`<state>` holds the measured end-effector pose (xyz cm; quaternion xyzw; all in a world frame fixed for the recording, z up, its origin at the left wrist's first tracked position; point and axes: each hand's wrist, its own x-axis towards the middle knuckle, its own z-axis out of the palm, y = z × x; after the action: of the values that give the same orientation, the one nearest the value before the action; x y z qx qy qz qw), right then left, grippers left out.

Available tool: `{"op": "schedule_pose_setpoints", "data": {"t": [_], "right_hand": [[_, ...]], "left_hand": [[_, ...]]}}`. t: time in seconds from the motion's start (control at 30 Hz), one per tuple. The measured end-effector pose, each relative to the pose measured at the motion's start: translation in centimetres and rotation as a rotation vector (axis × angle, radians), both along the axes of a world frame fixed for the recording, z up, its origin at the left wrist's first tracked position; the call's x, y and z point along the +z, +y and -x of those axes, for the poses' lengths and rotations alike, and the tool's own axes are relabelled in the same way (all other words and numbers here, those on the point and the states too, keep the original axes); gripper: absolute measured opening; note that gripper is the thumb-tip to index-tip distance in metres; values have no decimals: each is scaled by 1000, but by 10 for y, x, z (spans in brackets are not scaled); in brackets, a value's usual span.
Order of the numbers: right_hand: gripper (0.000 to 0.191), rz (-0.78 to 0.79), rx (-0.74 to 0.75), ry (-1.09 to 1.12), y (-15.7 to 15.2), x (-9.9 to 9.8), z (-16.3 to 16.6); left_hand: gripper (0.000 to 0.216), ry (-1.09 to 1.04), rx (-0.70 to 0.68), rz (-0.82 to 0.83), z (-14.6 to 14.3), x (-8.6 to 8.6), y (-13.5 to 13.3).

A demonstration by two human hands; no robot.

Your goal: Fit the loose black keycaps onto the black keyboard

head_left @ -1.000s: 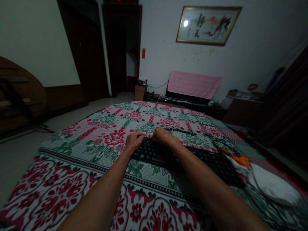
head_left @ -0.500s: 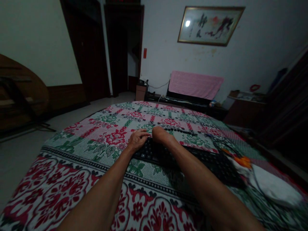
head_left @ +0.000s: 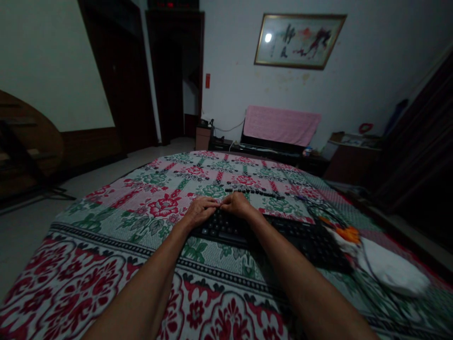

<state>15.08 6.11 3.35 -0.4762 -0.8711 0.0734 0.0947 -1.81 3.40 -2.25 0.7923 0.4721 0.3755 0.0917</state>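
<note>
A black keyboard (head_left: 226, 230) lies at a slant on the flowered cloth. My left hand (head_left: 201, 210) rests over its far left corner, holding that end, with the fingers pointing right along the far edge. Close beside those fingertips, my right hand (head_left: 236, 204) is bent down over the keyboard's far edge, thumb and fingers pinched together. Whatever small thing may be in that pinch is hidden. Beyond the right hand runs a row of small black pieces (head_left: 253, 191) that look like loose keycaps. My right forearm covers the keyboard's middle.
An orange item (head_left: 347, 234) and a white bundle (head_left: 392, 267) lie right of the keyboard, among dark cables (head_left: 327, 208). The patterned cloth (head_left: 123, 226) spreads over the wide surface. Behind it, a pink towel (head_left: 281, 125) drapes over a dark screen-like object.
My right hand has turned, so its pinched fingers now show near the left fingertips. The left hand keeps its place on the keyboard's corner. The whole view has shifted slightly.
</note>
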Motion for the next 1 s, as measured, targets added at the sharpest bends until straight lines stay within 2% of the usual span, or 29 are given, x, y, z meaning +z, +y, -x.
{"op": "schedule_pose_setpoints", "data": {"t": [0.13,0.33,0.53,1.0], "right_hand": [[23,-24,44,85,-1,-7,-4],[23,-28,49,58,-1,-5,-2],[24,-34,54,61,0,-6,-1],[21,11,-59,67,2,-9,2]], "left_hand": [[25,-19,-24,50,0,1,0],[25,-52,-17,77,-1,3,-1],[25,-63,-44,38,-1,2,0],[28,56,-69,111,-4,14,-4]]}}
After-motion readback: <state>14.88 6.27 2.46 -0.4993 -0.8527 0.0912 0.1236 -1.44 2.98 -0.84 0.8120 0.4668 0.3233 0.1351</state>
